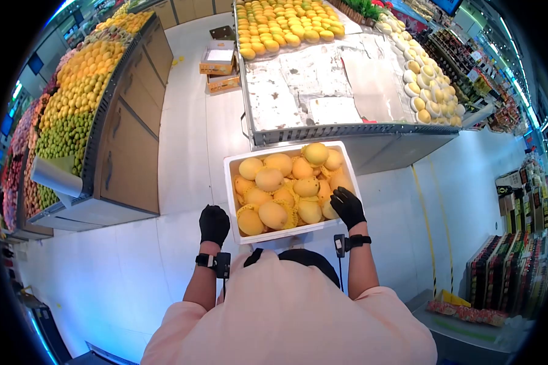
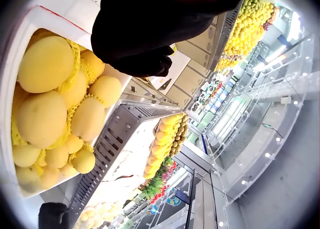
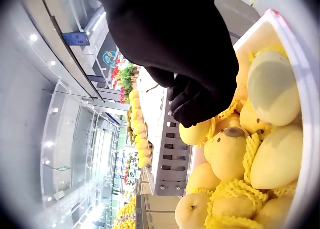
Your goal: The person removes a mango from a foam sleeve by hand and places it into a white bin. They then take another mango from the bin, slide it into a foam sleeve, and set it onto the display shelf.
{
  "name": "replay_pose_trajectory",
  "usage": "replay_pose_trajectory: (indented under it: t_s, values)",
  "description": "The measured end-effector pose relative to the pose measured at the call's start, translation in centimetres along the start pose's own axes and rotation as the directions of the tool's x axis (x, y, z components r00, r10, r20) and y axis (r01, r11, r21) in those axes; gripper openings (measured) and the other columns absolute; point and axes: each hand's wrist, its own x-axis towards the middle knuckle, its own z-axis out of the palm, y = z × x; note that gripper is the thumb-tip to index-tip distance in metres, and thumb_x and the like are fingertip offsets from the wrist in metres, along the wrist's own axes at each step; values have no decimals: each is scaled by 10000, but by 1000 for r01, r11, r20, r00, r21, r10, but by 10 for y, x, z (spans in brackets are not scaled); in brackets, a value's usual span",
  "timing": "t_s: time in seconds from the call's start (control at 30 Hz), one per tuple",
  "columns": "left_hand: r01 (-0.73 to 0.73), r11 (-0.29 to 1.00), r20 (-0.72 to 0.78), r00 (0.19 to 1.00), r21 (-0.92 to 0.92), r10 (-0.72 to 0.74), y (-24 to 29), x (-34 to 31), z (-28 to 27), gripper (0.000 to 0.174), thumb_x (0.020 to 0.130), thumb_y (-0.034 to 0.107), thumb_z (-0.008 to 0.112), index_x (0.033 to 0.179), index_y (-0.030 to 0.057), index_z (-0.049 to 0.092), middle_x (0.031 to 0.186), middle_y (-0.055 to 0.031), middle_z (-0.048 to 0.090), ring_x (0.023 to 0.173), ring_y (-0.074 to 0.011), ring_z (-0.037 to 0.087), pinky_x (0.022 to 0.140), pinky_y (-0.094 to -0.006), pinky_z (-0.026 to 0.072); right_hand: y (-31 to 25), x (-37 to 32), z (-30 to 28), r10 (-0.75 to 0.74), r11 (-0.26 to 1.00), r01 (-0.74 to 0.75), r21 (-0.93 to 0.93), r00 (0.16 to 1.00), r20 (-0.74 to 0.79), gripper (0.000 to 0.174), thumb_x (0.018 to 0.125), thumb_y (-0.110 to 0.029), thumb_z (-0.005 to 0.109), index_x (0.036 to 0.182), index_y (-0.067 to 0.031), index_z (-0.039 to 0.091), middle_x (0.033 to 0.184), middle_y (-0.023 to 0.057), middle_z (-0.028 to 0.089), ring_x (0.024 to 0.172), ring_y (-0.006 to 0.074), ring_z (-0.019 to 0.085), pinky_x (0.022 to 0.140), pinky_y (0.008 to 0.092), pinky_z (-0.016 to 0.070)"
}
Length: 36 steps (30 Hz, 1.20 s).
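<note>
A white foam box [image 1: 229, 182] full of yellow mangoes [image 1: 269, 179] stands in front of the person, several of the fruits in yellow foam nets. The black-gloved left hand [image 1: 214, 225] hangs beside the box's left side, apart from it, fingers loosely curled around nothing. In the left wrist view, that left hand [image 2: 150, 34] shows above and beyond the mangoes [image 2: 46, 64]. Over the box's right front part is the right hand [image 1: 348, 208], gloved in black too. Seen from the right wrist, the right hand [image 3: 185, 59] has bent fingers with no fruit in them, overlapping the mangoes behind.
Beyond the box stands a display counter [image 1: 371, 129] with white sheets, rows of yellow mangoes [image 1: 292, 27] and netted fruit [image 1: 429, 91]. A fruit stand [image 1: 128, 121] lines the left. Cardboard boxes [image 1: 219, 67] lie on the aisle floor. Stacked goods [image 1: 508, 267] stand right.
</note>
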Motion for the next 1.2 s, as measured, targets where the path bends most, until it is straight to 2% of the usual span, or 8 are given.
replay_pose_trajectory:
  t_s: [0.13, 0.23, 0.27, 0.33, 0.73, 1.03, 1.13, 1.2]
  values:
    - [-6, 994, 19, 1000, 112, 4, 17, -4, -2, 137, 708, 82, 558, 572, 68, 545, 628, -141, 558, 670, -346, 562, 703, -408, 485, 8, 12, -10, -21, 999, 21, -44, 1000, -5, 367, 887, -74, 614, 1221, 48, 525, 1110, 147, 651, 985, 237, 650, 876, 327, 539]
    - [122, 916, 140, 987, -382, -73, 31, -11, -10, 255, 838, 158, 520, 589, 102, 510, 576, -73, 494, 600, -279, 521, 632, -359, 458, -4, 4, -13, 4, 1000, -3, 3, 998, -59, 373, 822, -88, 729, 1144, 51, 600, 1055, 127, 691, 961, 198, 671, 862, 299, 544]
    - [333, 548, 294, 942, -767, -161, 40, -16, -17, 293, 875, 197, 506, 592, 118, 498, 563, -51, 469, 579, -254, 504, 606, -344, 444, 0, 1, -16, -32, 995, 28, -95, 998, -47, 360, 820, -79, 728, 1137, 42, 609, 1067, 128, 686, 970, 202, 667, 865, 303, 543]
    - [430, -421, 546, 812, -798, -206, 42, -17, -18, 408, 957, 354, 461, 592, 175, 420, 533, 6, 364, 483, -160, 396, 472, -295, 344, -13, -1, -19, -87, 957, 80, -279, 996, -15, 342, 816, -63, 728, 1128, 28, 622, 1087, 128, 677, 984, 209, 659, 870, 308, 541]
    - [359, -575, 590, 756, -735, -283, 58, -29, -29, 412, 950, 332, 499, 582, 184, 386, 523, 35, 309, 464, -128, 339, 464, -264, 304, -4, 15, -22, 58, 998, -58, 23, 998, -9, 292, 881, -82, 643, 1152, 14, 593, 1057, 150, 647, 936, 283, 660, 829, 388, 572]
    - [430, -328, 488, 865, -841, -118, 47, -42, -26, 357, 981, 257, 436, 639, 157, 429, 552, -2, 382, 499, -163, 408, 501, -287, 385, -45, 33, -17, 504, 660, -509, 553, 845, 176, 279, 965, -104, 483, 1208, 16, 549, 1047, 163, 649, 949, 313, 668, 866, 402, 569]
    - [188, 748, 178, 979, -636, -94, 16, -45, -10, 198, 938, 176, 487, 752, 115, 519, 689, -48, 510, 670, -196, 537, 625, -306, 464, -43, 37, -12, 510, 695, -518, 500, 844, 165, 273, 889, -184, 598, 1116, -31, 598, 980, 129, 635, 852, 268, 658, 768, 395, 580]
    - [-99, 991, 62, 993, -94, 105, 19, -47, -12, 91, 903, 142, 524, 827, 104, 558, 785, -69, 559, 784, -219, 577, 693, -327, 489, -17, 46, -13, 318, 878, -351, 326, 936, 151, 261, 883, -183, 611, 1101, -41, 605, 970, 120, 639, 828, 256, 660, 754, 385, 579]
